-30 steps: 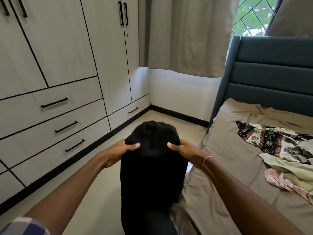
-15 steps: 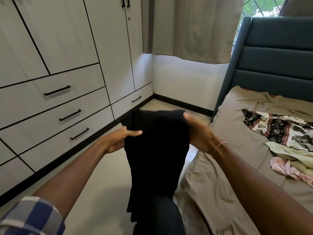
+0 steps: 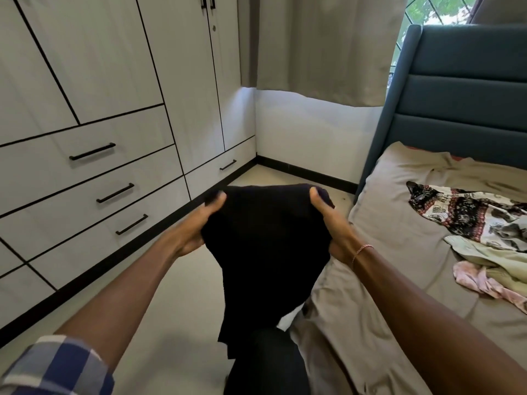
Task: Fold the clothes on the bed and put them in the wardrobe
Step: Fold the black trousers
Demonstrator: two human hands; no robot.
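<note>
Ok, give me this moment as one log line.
stage: folding | left hand: grips black garment | right hand: grips black garment | garment: hanging, off bed | wardrobe: doors shut | other clothes: loose on bed

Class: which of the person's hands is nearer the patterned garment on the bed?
Right. The right hand grips the black garment on its bed-side edge, apart from the patterned garment; the left hand grips the opposite edge, farther away.

Both arms reach forward; the left hand (image 3: 196,223) and right hand (image 3: 330,220) grip (thumbs on top) a black garment (image 3: 265,252).
</note>
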